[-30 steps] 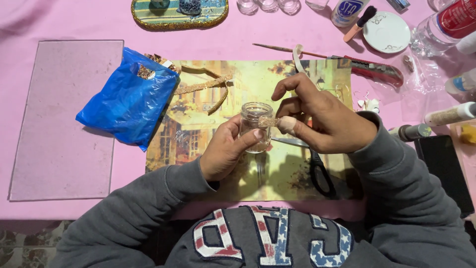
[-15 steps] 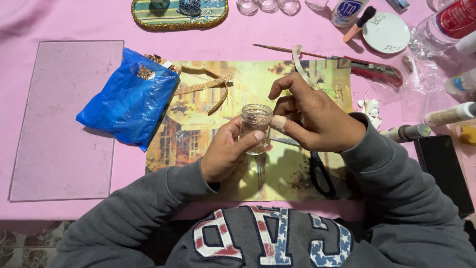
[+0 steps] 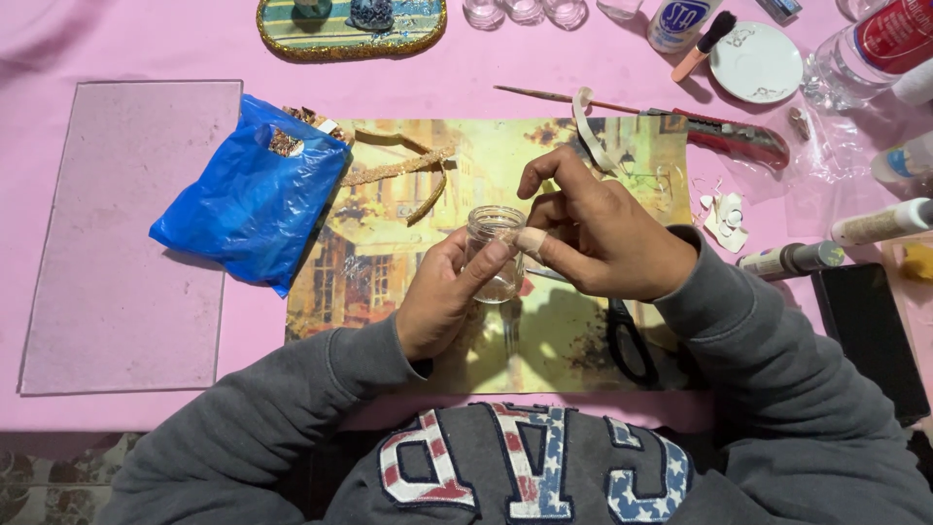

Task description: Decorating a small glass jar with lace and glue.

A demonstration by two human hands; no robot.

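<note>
Glass, clear and small, forms the jar (image 3: 494,251) held upright above the printed picture sheet (image 3: 408,292) near the middle of the pink table (image 3: 126,44). The left hand (image 3: 442,297) is closed around the jar's near side, thumb laid up its wall. The right hand (image 3: 603,238) is pinched at the jar's rim, where a pale strip is pressed between thumb and forefinger; the remaining fingers are raised. Compared with the view a second earlier, the right hand has been drawn closer over the rim and its fingers folded tighter, while the jar has stayed in place; the strip is judged to be in the course of being fixed around the neck. Nothing can be seen inside the jar. To the left, a blue plastic bag (image 3: 248,199) lies with gold scraps showing at its mouth, beside a clear pane (image 3: 126,233). At the far edge stand empty glass jars (image 3: 525,10), a glue bottle (image 3: 678,21) and a white dish (image 3: 756,63). Black scissors (image 3: 627,340) lie near the right wrist.
</note>
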